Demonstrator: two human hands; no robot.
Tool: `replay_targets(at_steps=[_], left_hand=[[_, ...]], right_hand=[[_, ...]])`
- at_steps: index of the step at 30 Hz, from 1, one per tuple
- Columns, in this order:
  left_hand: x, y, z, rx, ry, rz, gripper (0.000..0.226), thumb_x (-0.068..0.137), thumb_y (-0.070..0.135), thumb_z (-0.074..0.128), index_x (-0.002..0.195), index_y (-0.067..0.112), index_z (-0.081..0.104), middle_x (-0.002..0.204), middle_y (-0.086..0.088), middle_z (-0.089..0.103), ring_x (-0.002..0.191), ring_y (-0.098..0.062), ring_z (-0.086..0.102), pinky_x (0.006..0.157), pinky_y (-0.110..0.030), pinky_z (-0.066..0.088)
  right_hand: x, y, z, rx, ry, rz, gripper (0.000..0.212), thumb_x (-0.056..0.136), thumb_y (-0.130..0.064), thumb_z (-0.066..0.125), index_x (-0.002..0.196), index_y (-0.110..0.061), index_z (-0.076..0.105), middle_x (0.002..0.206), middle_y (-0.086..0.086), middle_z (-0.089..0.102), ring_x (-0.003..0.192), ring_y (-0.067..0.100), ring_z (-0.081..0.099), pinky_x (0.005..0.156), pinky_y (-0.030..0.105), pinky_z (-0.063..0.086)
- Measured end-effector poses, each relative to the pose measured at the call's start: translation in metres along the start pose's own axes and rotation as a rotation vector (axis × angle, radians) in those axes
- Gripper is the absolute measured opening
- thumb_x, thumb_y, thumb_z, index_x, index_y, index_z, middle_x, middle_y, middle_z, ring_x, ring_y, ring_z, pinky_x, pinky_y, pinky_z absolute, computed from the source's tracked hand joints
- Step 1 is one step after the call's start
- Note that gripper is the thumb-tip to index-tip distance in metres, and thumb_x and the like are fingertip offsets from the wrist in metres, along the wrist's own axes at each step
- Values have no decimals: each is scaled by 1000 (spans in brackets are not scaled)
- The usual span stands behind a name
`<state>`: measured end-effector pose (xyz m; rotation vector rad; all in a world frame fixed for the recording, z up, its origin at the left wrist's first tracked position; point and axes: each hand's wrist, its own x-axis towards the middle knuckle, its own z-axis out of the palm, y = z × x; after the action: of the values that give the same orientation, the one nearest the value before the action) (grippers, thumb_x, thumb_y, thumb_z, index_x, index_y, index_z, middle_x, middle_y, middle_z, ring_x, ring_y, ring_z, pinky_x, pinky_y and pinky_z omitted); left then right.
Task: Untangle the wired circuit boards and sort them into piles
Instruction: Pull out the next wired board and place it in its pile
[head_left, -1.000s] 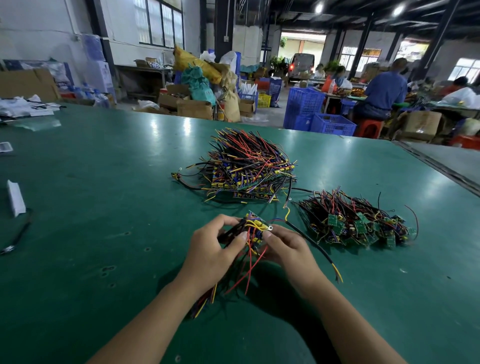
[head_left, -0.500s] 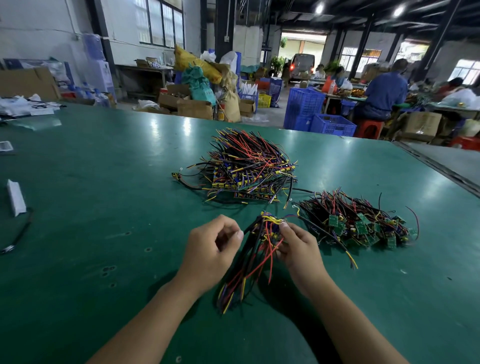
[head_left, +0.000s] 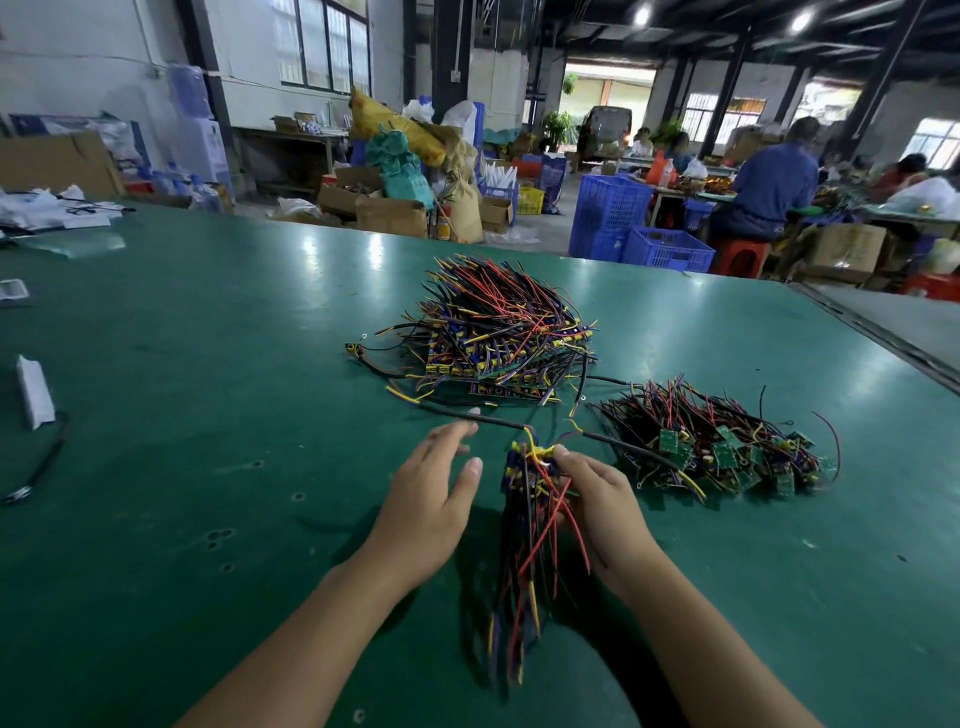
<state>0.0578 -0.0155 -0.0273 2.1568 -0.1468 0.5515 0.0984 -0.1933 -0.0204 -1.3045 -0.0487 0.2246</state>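
My right hand (head_left: 597, 499) grips a small bundle of wired circuit boards (head_left: 524, 478), boards at the top, red, black and yellow wires hanging down toward me. My left hand (head_left: 434, 488) hovers just left of the bundle with its fingers spread and holds nothing. A large pile of dark boards with red, black and yellow wires (head_left: 498, 332) lies beyond my hands. A smaller pile of green boards with wires (head_left: 722, 447) lies to the right. A black sleeved wire (head_left: 483, 418) runs across the table between the piles.
The green table (head_left: 208, 415) carries a white folded piece (head_left: 34, 389) and a black cable (head_left: 36, 467) at the left edge. Papers lie at the far left. Beyond the table stand blue crates (head_left: 623, 228), cardboard boxes and seated people.
My left hand has let go of the bundle and opened, moving slightly left. My right hand now holds the bundle alone, its wires hanging straighter toward me.
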Motion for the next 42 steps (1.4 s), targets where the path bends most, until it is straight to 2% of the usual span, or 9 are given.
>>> replay_targets(at_steps=[4, 9, 14, 18, 22, 24, 26, 34, 42], left_hand=[[-1, 8, -1, -116, 80, 13, 14, 93, 19, 57, 102, 28, 62, 100, 15, 64, 87, -1, 57, 72, -14, 45], [0, 8, 3, -230, 14, -141, 11, 88, 14, 66, 91, 25, 65, 91, 13, 68, 82, 3, 61, 76, -16, 47], [5, 6, 4, -456, -47, -338, 3, 90, 21, 65, 92, 20, 68, 90, 3, 68, 75, 2, 61, 62, -9, 47], [4, 5, 5, -649, -142, -434, 7, 88, 19, 69, 95, 22, 69, 82, 8, 71, 76, 0, 65, 68, -14, 51], [4, 4, 4, -664, -174, -414, 14, 86, 16, 70, 100, 19, 71, 88, 6, 73, 84, -5, 66, 84, -23, 53], [4, 5, 4, -681, -174, -429, 15, 86, 12, 70, 101, 17, 71, 88, 3, 73, 83, -6, 66, 81, -24, 54], [3, 5, 5, -695, -163, -444, 15, 86, 10, 70, 100, 16, 70, 88, 1, 73, 80, -5, 67, 72, -20, 54], [-1, 10, 5, -661, -190, -256, 25, 75, 34, 73, 94, 18, 72, 81, -1, 72, 73, -7, 64, 65, -18, 51], [-1, 9, 8, -612, -143, -197, 24, 71, 38, 73, 88, 21, 72, 71, 3, 72, 64, -4, 63, 60, -16, 49]], right_hand=[[-4, -2, 2, -12, -79, 34, 28, 95, -22, 59, 79, -8, 76, 72, 17, 69, 56, 26, 65, 57, 34, 56], [-5, 0, 2, -25, -119, 37, 24, 94, -23, 61, 81, -7, 73, 76, 17, 64, 63, 27, 62, 65, 34, 52], [-6, -2, 3, 27, -220, 36, 33, 98, -17, 54, 72, -12, 75, 68, 9, 68, 55, 18, 65, 54, 25, 54], [-6, -1, 3, 11, -235, 28, 28, 96, -18, 56, 77, -13, 76, 74, 9, 70, 60, 18, 66, 56, 27, 55], [-3, 3, -1, -33, -242, 14, 12, 88, -21, 66, 78, -18, 73, 75, 8, 66, 60, 18, 64, 58, 29, 53], [-1, 5, -3, -122, -246, -26, 8, 82, -25, 65, 78, -20, 71, 76, 6, 63, 65, 16, 61, 66, 32, 49], [0, 7, -5, -206, -257, -63, 12, 81, -28, 63, 81, -20, 71, 79, 4, 64, 71, 16, 59, 74, 36, 45], [0, 10, -3, -128, -340, -38, 27, 79, -35, 74, 87, -10, 74, 81, 14, 68, 68, 21, 65, 64, 32, 56], [-3, 6, -1, -292, -279, -154, 52, 77, -48, 74, 82, 3, 66, 78, 16, 59, 74, 23, 49, 72, 38, 36]])
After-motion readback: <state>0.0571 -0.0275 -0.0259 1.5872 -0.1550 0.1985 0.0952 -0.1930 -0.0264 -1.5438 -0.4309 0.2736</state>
